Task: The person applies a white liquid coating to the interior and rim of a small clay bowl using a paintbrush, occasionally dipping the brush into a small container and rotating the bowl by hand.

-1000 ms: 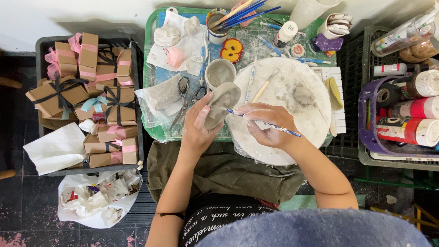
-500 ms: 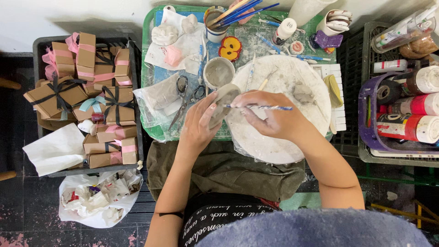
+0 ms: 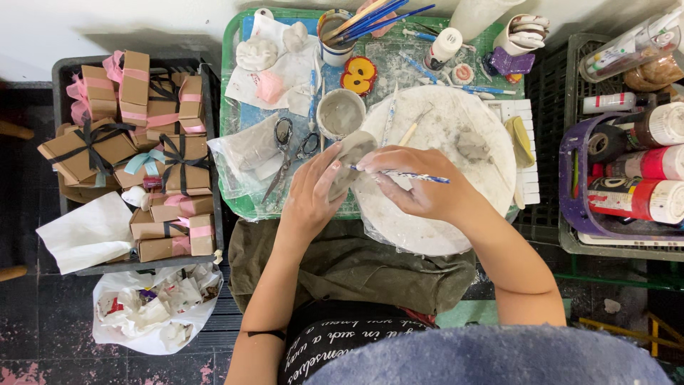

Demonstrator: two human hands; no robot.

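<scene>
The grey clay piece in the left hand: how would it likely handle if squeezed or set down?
The grey clay piece looks damp and matte, so probably soft and easily dented. The left hand cradles it, suggesting fragility. Its thin curved shape would likely sag or tip when set down.

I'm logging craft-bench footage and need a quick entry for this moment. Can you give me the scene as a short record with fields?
Setting: green tray used as a work surface, seen from above
Left hand: holds a grey clay piece
Right hand: holds a thin blue-patterned tool, its tip at the clay
Under the hands: round white board smeared with clay
Nearby: grey cup of slip, scissors, cup of brushes
Left side: crate of ribboned brown boxes
Right side: paint bottles in a basket
</scene>
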